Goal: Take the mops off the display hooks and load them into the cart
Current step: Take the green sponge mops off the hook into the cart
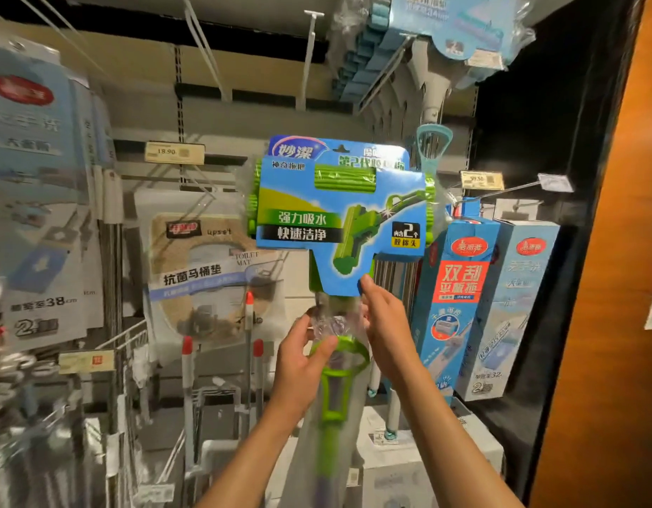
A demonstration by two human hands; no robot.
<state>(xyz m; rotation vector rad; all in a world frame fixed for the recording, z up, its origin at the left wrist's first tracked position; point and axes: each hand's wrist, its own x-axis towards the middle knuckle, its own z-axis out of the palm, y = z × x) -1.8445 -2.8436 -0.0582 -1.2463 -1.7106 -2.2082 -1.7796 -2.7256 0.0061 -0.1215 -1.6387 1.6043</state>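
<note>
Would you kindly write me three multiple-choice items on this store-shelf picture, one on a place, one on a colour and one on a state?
1. Where does the beige toilet seat mat in its clear bag hang relative to the green sponge mop with the blue card label?
A. to its left
B. to its right
C. directly above it

2. What colour is the mop's loop-shaped lever?
A. red
B. green
C. black

3. How is the left hand engaged?
A. hanging idle
B. pressed flat on a shelf
C. gripping the plastic-wrapped mop at the lever

Answers: 1 A, the mat sits left of the mop in the head view. 2 B, the lever is bright green like the sponge. 3 C, its fingers curl round the wrap, while the right hand pinches the label's lower edge.
</note>
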